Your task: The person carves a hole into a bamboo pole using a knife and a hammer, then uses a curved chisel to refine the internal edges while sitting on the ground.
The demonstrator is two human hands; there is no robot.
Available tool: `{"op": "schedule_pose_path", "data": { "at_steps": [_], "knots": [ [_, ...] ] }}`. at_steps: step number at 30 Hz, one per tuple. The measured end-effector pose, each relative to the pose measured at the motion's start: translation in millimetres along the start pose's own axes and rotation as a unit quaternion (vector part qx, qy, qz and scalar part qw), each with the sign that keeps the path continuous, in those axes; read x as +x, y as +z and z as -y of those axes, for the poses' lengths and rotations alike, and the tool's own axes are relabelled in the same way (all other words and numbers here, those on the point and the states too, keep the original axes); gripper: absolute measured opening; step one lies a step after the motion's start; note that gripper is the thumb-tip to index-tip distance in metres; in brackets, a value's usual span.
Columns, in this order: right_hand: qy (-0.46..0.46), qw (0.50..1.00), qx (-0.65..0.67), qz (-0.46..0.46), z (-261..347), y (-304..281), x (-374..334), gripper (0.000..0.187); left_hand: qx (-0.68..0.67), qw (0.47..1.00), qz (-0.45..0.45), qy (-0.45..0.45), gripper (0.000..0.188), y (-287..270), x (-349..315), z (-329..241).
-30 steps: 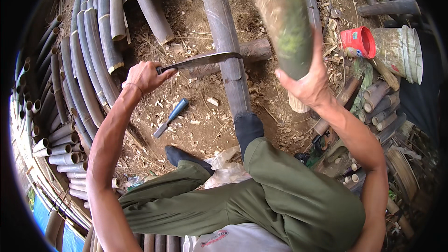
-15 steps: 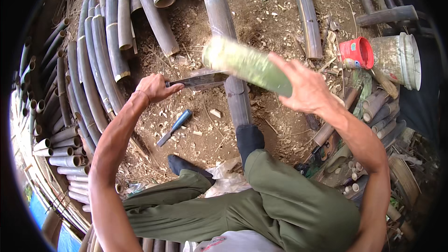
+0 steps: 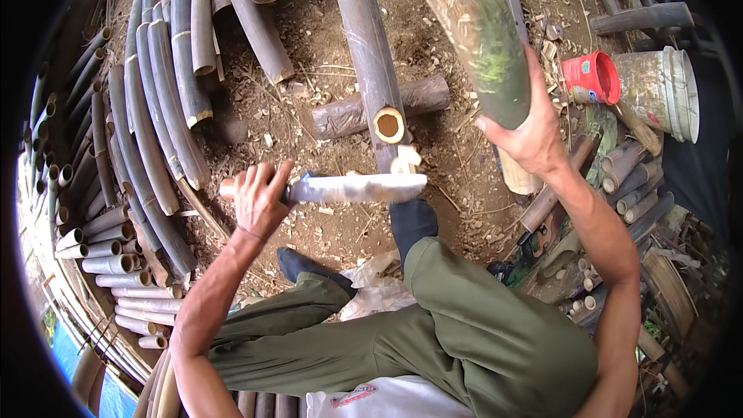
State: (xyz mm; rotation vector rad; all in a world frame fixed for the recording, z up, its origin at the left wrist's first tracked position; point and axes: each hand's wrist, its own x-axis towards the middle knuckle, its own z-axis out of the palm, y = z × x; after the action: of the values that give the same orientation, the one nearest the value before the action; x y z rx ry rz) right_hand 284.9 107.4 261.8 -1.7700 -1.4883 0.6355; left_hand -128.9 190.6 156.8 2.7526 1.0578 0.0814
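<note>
My left hand (image 3: 259, 197) is closed round the handle of a large knife (image 3: 360, 188), its broad blade pointing right and blurred by motion. My right hand (image 3: 530, 120) grips the lower end of a thick green bamboo section (image 3: 480, 39), partly scraped and raised nearly upright; its upper end leaves the view. Pale chips (image 3: 406, 159) show just above the blade. Between my hands a dark bamboo pole (image 3: 364, 31) lies across a short crosswise log (image 3: 426, 97). A pale ring with a brown middle shows on the pole. My dark-socked foot (image 3: 414, 220) is at its near end.
Long bamboo poles (image 3: 162, 108) lie along the left, with stacked cut pieces (image 3: 108, 267) beyond. At right stand a red tub (image 3: 592, 77) and a dirty white bucket (image 3: 658, 97), above short bamboo pieces (image 3: 623, 170). Shavings litter the dirt floor (image 3: 325, 217).
The green bamboo has swung from leaning left to nearly upright, up and right of the pole. My left hand has lowered the knife toward me. The blue-handled tool on the ground is now mostly hidden.
</note>
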Motion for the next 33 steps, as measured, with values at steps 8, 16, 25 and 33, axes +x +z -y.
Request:
{"op": "schedule_pose_path", "data": {
  "at_steps": [8,16,25,33],
  "knots": [
    [-0.273,0.938,-0.163,0.138,-22.7,4.0,-9.6,0.101,-0.03,0.986,0.121,-0.115,0.032,19.5,17.4,4.2],
    [-0.324,0.797,-0.431,0.274,-45.0,1.8,-7.6,0.095,0.013,0.99,0.112,-0.081,0.026,33.1,33.7,24.1],
    [0.106,0.982,-0.137,0.08,-73.2,58.0,-215.7,0.09,-0.456,0.722,-0.176,-0.489,0.06,-14.0,99.7,74.8],
    [0.322,0.876,-0.356,-0.055,-173.2,63.1,-186.2,0.065,-0.185,0.844,-0.124,-0.488,0.054,48.6,73.2,63.4]
  ]
}}
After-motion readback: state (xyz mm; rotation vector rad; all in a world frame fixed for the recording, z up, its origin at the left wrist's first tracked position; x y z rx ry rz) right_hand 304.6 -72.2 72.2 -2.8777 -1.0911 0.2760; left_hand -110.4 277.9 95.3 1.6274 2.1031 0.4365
